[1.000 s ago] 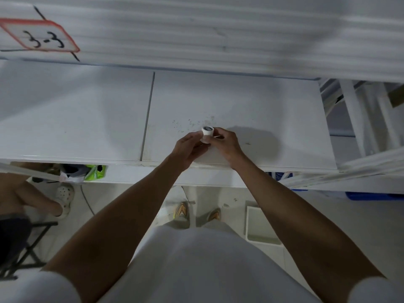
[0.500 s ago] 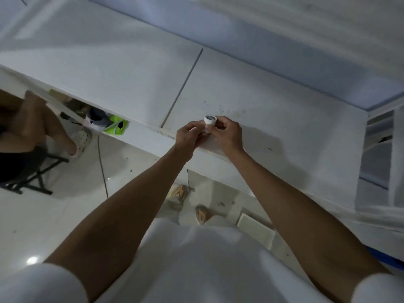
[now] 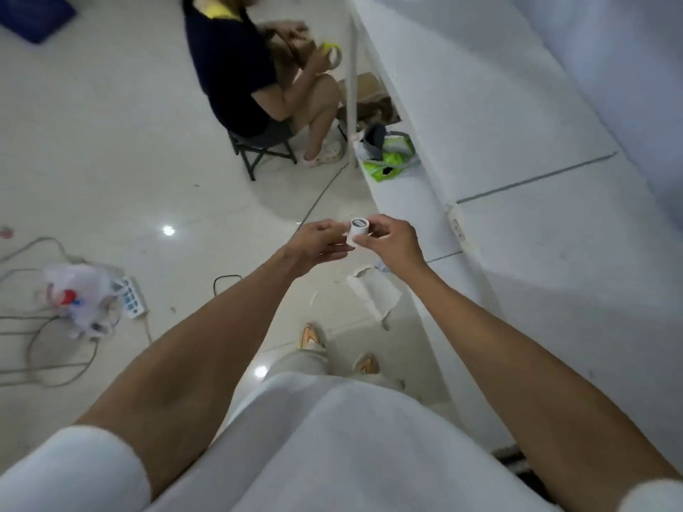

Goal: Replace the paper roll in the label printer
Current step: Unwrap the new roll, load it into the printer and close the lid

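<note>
Currently your left hand (image 3: pixel 318 242) and right hand (image 3: pixel 391 241) pinch the paper roll (image 3: pixel 357 232) between them, above the floor | step: roll prepared | next: locate printer, not visible | far: white table (image 3: pixel 517 149), seated person (image 3: pixel 255 68).

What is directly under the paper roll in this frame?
The paper roll is held up between the left hand and right hand, off the white table. Under it lies floor, with torn paper nearby. The hands hide its lower end.
</note>
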